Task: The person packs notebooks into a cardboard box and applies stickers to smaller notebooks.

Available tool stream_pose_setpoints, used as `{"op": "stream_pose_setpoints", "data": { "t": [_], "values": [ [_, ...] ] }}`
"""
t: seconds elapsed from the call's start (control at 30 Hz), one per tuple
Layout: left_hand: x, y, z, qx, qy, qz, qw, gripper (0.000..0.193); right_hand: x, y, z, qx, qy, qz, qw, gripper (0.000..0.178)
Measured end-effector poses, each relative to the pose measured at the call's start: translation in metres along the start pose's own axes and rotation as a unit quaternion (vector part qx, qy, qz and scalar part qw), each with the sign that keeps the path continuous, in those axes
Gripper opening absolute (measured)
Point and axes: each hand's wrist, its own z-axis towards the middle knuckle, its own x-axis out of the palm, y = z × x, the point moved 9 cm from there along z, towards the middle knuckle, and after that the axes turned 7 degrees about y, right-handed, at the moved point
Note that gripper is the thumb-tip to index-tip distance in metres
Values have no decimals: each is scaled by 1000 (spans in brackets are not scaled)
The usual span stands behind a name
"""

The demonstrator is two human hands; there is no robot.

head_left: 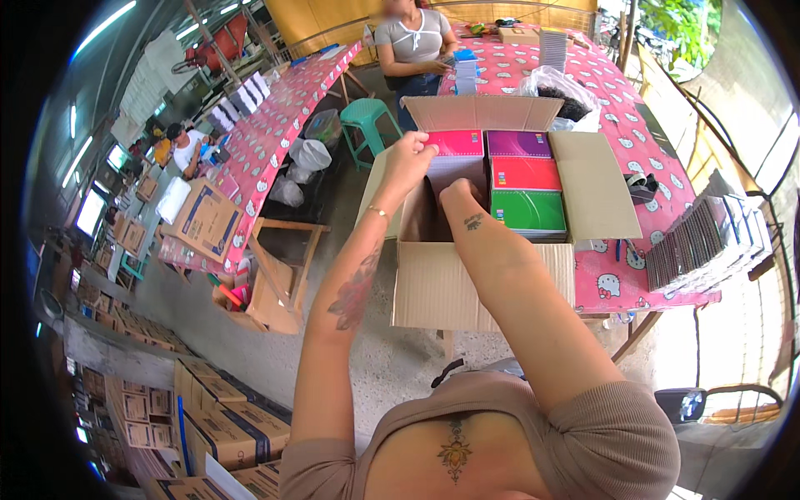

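An open cardboard box [483,283] stands in front of me with its flaps folded out. Stacks of notebooks fill its far and right parts: a pink notebook [458,143] on the far left, a purple notebook [518,143] on the far right, a red notebook [527,173] below that, and a green notebook [528,211] nearest me. My left hand [411,165] is at the far left corner, fingers curled in beside the pink stack; what they grip is unclear. My right hand [461,197] reaches down into the box's left part, its fingers hidden.
The box rests at a table with a pink patterned cloth [617,283]. Bundled dark-edged notebooks [708,237] stand at right, near a black tape dispenser [640,188]. A plastic bag [567,93] lies behind the box. A co-worker [412,42] sits beyond, near a green stool [365,125].
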Motion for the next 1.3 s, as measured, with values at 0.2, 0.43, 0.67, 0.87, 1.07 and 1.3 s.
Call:
{"op": "stream_pose_setpoints", "data": {
  "t": [0.2, 0.43, 0.67, 0.87, 1.07, 1.3],
  "values": [
    [61, -7, 26, 153, 10, 363, 919, 56, 24, -18, 3, 32, -6, 24, 999, 36],
    [88, -4, 31, 197, 67, 417, 885, 70, 24, -35, 18, 44, -16, 38, 998, 37],
    [63, 10, 43, 200, 12, 253, 947, 56, 13, -28, 38, 36, -25, 43, 998, 39],
    [59, 16, 54, 161, 20, 214, 963, 52, 8, -22, 48, 28, -31, 64, 997, 41],
    [65, 13, 59, 148, 27, 199, 968, 50, 17, -11, 54, 18, -21, 99, 995, 43],
    [61, 13, 50, 180, 31, 220, 958, 47, 1, -15, 39, 20, -56, 35, 998, 48]
  ]
}}
